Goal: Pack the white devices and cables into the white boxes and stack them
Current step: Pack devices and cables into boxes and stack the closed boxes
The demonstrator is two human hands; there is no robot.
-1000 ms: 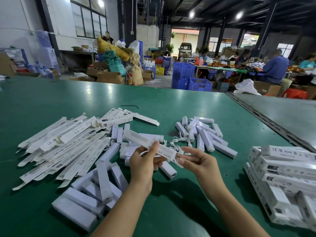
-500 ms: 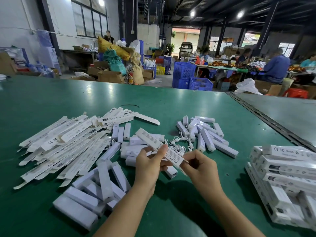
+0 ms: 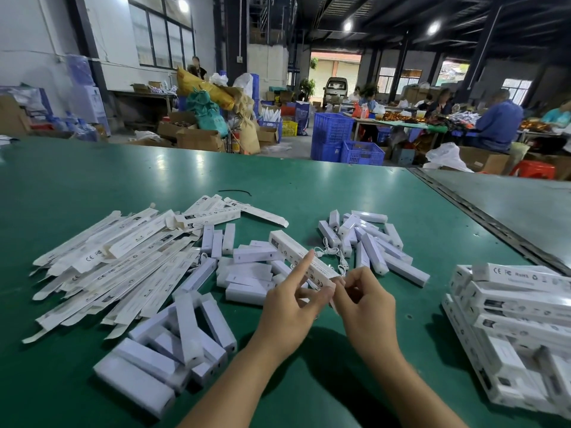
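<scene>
We have swung the white box [image 3: 296,257] end-on above the desk [image 3: 123,186]: left grip [image 3: 290,310] holds its side, right grip [image 3: 367,307] pinches its near end, presumably closing the flap before stacking.

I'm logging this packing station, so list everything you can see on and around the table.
table: one, green, under everything
flat boxes: many, white, heaped at left
devices: dozens, white, loose piles near left, centre and farther right
cables: a few, white, coiled between the centre and far piles
packed boxes: one stack, white, right edge
held box: one, white, above the centre pile
wire: one, black, far on the table
crates: several, blue, on the floor beyond
left hand: holds the held box, forefinger straight
right hand: pinches its near end
</scene>
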